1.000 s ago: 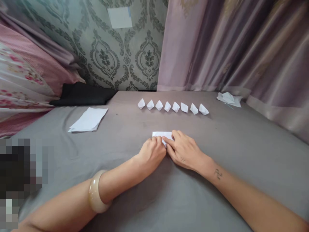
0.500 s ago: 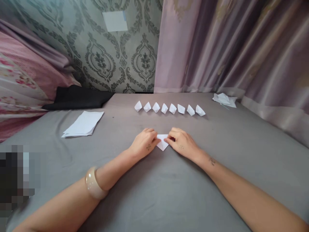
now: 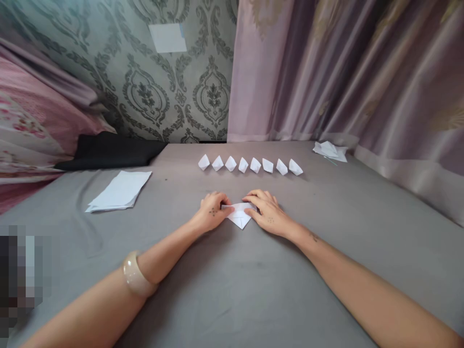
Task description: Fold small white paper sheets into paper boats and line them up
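At the left edge of the grey cloth-covered surface [image 3: 224,295], a pink floral drape [image 3: 29,113] hangs; beside it, toward the far left corner, a black cloth [image 3: 112,152] lies flat. Just nearer, a stack of white paper sheets [image 3: 119,191], edges slightly misaligned. Pale bangle [image 3: 136,275] around the left forearm. Beyond the far edge, a white sheet [image 3: 168,38] on the damask wallpaper [image 3: 145,96]. Left hand [image 3: 214,211]: narrow grip, thumb on the face of the folded white paper [image 3: 241,218] at its left end, fingers behind. Paper located mid-surface between both hands, pointed corner toward the near edge, creases visible on its face. Behind it, near the far edge, a row of eight folded paper pieces [image 3: 255,165], set apart from each other. Right hand [image 3: 270,212]: thumb on the paper's right end, fingers curved over the top, holding it. Mauve curtain [image 3: 290,72] beyond the far edge at right. Near the far right corner, a few loose white papers [image 3: 329,151], with a thin stick-like object [image 3: 330,161] just in front.
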A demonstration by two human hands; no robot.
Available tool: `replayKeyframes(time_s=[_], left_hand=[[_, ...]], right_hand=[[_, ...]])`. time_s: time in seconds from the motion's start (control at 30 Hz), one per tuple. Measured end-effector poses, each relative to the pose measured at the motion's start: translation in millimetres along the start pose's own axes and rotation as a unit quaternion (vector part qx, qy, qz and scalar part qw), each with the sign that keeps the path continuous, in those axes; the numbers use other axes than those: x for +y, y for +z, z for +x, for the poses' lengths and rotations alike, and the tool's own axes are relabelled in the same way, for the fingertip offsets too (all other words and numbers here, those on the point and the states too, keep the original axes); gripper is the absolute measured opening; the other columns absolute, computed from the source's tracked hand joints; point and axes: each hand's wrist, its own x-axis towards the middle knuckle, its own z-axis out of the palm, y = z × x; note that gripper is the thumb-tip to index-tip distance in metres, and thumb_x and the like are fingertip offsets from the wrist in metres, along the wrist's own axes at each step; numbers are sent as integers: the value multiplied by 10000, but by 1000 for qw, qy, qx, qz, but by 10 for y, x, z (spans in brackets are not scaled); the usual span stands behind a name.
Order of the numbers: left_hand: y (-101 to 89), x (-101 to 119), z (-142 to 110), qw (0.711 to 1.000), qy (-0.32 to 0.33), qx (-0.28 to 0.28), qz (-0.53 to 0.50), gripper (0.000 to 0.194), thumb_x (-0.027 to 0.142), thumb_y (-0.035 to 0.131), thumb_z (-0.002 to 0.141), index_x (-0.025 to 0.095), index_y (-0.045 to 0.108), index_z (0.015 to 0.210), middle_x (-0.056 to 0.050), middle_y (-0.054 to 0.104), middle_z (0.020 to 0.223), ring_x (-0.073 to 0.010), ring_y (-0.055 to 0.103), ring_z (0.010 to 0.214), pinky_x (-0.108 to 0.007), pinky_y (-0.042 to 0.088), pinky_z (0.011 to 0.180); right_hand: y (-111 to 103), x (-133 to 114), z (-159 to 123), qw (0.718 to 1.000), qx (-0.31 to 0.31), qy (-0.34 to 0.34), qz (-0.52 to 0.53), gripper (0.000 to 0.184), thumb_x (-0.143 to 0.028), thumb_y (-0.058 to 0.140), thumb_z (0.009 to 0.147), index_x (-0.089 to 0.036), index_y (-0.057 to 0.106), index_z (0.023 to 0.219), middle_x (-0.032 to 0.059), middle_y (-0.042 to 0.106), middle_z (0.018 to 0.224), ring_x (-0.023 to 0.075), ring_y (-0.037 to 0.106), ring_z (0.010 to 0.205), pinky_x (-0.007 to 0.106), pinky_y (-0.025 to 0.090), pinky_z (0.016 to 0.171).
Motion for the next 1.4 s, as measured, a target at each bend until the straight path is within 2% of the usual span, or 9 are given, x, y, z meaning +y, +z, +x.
replayKeyframes(time_s=[0.23,0.43,0.6,0.77,0.83,0.93,1.07,1.23,1.4], left_hand=[[-19,-37,-26,983,58,-29,-173,171,341,556,807,172,556,782,22,543,687,-110,441,602,-237,337,573],[-56,21,-32,954,39,-24,-295,246,384,629,767,158,536,791,26,540,659,-83,442,560,-203,315,524],[-140,64,-67,927,-12,-124,-355,346,382,688,718,144,570,940,-2,619,744,-111,548,643,-222,389,595],[-255,75,-64,951,22,-181,-250,290,404,660,741,126,661,824,9,586,650,-104,491,581,-222,335,535],[-284,84,-61,972,63,-129,-187,260,396,636,770,142,678,807,5,585,653,-111,485,592,-232,343,546],[-294,94,-67,982,176,14,-74,194,347,591,828,176,681,802,-27,631,797,-140,532,735,-254,396,662],[-260,83,-104,932,312,124,134,223,266,449,922,176,650,886,-62,659,881,-171,518,802,-311,377,740],[-178,72,-154,866,357,114,332,300,168,338,939,160,615,825,-88,642,871,-196,477,762,-344,317,683],[-93,72,-153,850,359,73,378,295,131,339,921,158,587,765,-90,600,811,-202,471,747,-346,312,666]], right_hand=[[-32,48,27,996,8,12,84,112,-303,566,837,-220,608,899,34,616,1071,207,516,992,389,368,886],[-102,41,23,955,-47,72,284,190,-335,615,774,-189,605,896,-20,593,719,115,511,623,246,384,584],[-180,-12,-5,925,-89,67,363,234,-313,640,743,-166,654,925,-5,621,746,110,532,642,237,399,598],[-244,-14,-23,945,-73,49,315,177,-321,614,766,-184,672,863,-14,619,726,119,535,648,244,407,601],[-279,-46,-34,963,-47,31,263,153,-317,596,792,-204,677,856,-17,625,743,123,538,662,250,406,614],[-315,-121,-55,988,49,-53,138,125,-279,572,845,-216,679,835,-5,648,805,139,543,755,276,404,723],[-263,-170,-89,971,147,-161,-99,237,-185,431,929,-192,663,879,52,655,892,181,505,841,326,350,789],[-95,-128,-111,927,141,-210,-276,361,-80,302,933,-173,638,836,87,620,843,207,455,807,348,307,751],[-19,-151,-132,919,119,-209,-313,321,-41,350,896,-167,612,760,74,593,774,206,433,748,343,305,714]])
